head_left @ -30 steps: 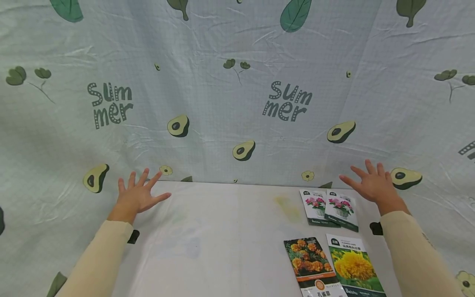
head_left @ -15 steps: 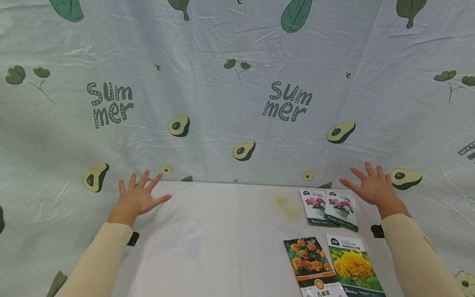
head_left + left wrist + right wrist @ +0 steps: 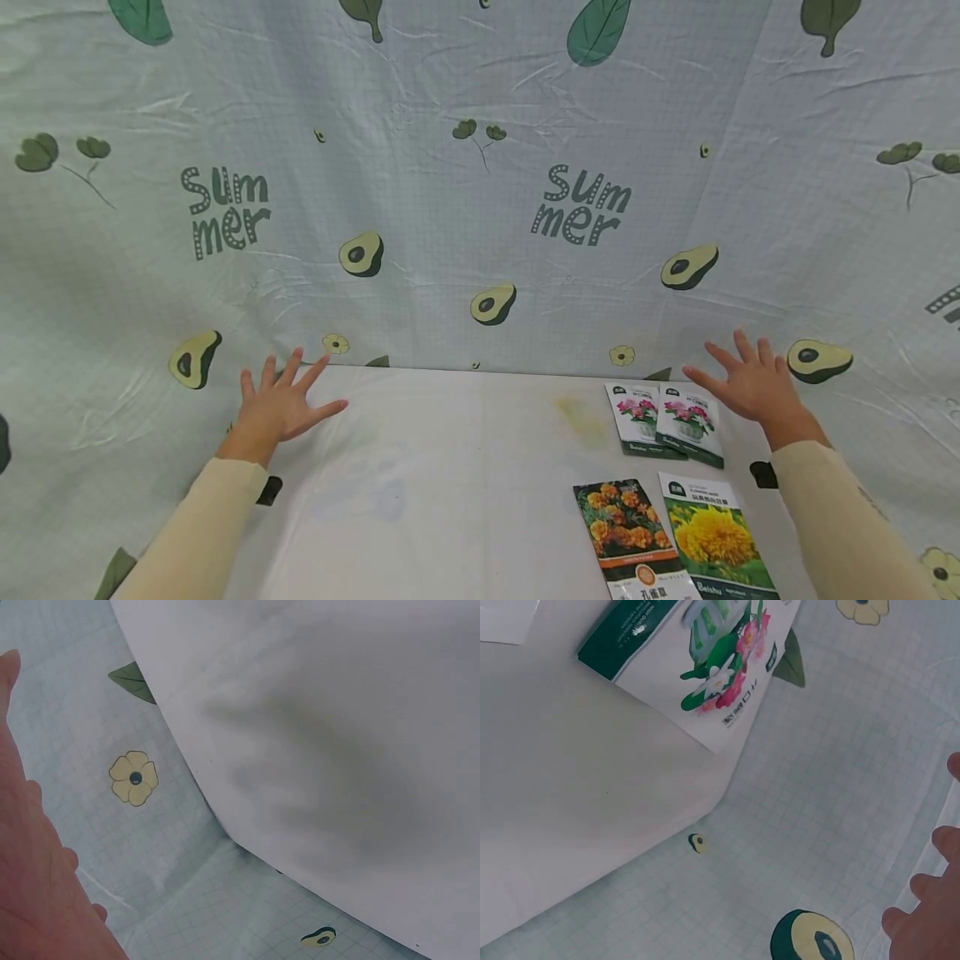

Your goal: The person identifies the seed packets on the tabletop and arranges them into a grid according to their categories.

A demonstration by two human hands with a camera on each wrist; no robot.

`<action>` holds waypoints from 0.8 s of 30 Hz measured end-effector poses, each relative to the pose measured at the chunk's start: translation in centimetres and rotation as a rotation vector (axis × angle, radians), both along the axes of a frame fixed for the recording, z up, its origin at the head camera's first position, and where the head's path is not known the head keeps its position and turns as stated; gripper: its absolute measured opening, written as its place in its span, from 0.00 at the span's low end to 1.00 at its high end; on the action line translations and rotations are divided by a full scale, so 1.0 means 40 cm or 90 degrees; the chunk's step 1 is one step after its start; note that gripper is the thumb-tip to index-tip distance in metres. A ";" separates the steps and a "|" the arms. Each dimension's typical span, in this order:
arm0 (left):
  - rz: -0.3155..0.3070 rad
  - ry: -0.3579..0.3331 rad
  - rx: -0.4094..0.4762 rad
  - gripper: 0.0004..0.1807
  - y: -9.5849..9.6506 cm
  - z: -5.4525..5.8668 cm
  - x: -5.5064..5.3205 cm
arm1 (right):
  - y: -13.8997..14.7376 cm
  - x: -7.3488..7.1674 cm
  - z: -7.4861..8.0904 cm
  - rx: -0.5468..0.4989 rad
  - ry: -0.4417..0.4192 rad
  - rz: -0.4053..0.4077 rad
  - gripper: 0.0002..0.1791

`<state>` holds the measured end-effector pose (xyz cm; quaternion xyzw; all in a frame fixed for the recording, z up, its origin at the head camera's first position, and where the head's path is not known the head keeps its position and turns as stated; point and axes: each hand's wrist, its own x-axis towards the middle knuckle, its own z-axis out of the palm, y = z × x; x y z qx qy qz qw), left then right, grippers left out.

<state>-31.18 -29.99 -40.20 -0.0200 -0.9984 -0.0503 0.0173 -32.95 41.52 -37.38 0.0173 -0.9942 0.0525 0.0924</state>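
On the right half of a white tabletop [image 3: 442,508]: four seed packets, printed fronts up, lettering facing the person. Rear: a pink-flower packet [image 3: 688,422] lapped over its twin [image 3: 633,414], probably to pair matching kinds while leaving both pictures legible. Front: an orange marigold packet [image 3: 628,529] beside a yellow sunflower packet [image 3: 720,537], lower ends cut off by the head view; likely turned so for reading. Left hand [image 3: 272,408]: by the far left corner, fingers straight and spread, holding nothing. Right hand [image 3: 759,390]: by the far right corner, likewise spread and unladen, near the rear pair, apparently held wide so as not to cover it. Behind: hanging avocado-print cloth [image 3: 420,192].
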 end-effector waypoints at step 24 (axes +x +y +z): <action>0.004 0.037 -0.006 0.56 0.070 -0.059 0.034 | -0.008 0.035 -0.068 -0.021 0.064 0.039 0.49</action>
